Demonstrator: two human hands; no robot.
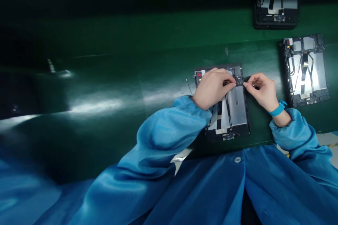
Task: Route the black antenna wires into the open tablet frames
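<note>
Green belt (pixel 158 42) runs across in front of you, and the open tablet (pixel 236 107) lies flat on it just past your coat, back off, its metal plate and black ribbon cables bare. Your left hand (pixel 211 89) rests over the tablet's upper half with thumb and forefinger closed together at the top right corner. Your right hand (pixel 262 91), above a blue wristband (pixel 277 109), comes in from the right edge, fingertips pinched at the same spot. Between the two pinches sits a small part (pixel 239 82), too small to make out. The tablet looks thin, light and stiff, but its exposed insides are likely fragile: the ribbons would crease and the connectors bend, so hold it by the dark frame edges, not the plate or cables. A second tablet (pixel 306 70) lies well apart to your right, and a third tablet (pixel 277 0) beyond that.
</note>
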